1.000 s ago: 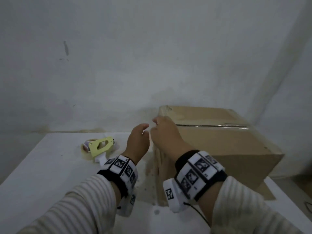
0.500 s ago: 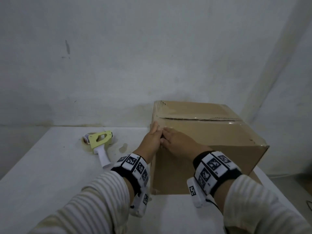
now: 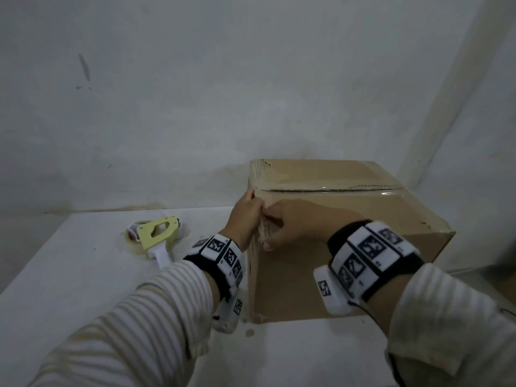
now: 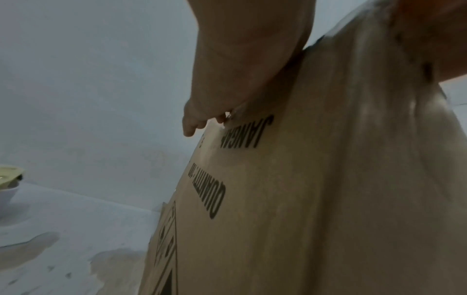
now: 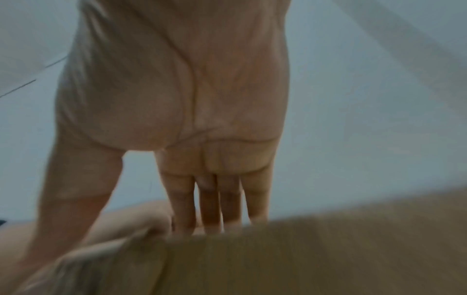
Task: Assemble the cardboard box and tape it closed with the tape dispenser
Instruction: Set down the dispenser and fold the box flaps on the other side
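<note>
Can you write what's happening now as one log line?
left hand: flat on box corner | right hand: pressing tape end | dispenser: on table, untouched

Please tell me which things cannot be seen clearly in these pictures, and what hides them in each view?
- Tips of the left hand and right hand, head view: they overlap at the cardboard box corner.
- Tape dispenser, left wrist view: cut off by the left edge.
- Right hand fingers, right wrist view: blurred, tips behind the box edge.
- Box printing: partly cut off.
</note>
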Available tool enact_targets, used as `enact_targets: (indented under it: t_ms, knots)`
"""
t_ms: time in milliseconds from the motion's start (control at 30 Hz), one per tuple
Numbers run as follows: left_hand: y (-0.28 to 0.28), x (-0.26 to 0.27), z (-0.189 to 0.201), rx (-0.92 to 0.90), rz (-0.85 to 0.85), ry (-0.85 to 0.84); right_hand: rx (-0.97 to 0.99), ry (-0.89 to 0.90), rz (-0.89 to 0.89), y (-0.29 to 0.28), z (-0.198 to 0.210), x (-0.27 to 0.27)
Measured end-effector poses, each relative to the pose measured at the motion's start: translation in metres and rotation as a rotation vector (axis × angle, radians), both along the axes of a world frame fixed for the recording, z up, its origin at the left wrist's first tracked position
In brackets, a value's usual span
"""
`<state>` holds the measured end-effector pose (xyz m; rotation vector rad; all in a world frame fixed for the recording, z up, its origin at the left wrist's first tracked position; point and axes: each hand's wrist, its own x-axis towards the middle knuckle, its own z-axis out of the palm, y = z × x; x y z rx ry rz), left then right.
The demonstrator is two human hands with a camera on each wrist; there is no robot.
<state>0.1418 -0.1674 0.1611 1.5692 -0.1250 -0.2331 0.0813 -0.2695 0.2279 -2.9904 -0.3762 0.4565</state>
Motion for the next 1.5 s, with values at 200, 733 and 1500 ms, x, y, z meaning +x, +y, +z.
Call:
enact_targets:
  t_ms: [200, 733, 1500]
  knots:
    - [-0.003, 0.039, 0.008, 0.215, 0.022, -0.001, -0.139, -0.105, -0.021, 0.007, 0.053, 0.032]
    - [-0.019, 0.128, 0.011, 0.2, -0.085, 0.046, -0.454, 0.281, -0.031, 0.003, 0.02, 0.08]
    - [0.004, -0.026, -0.02, -0.098, -0.12, -0.008, 0.052, -0.052, -0.046, -0.001, -0.025, -0.017]
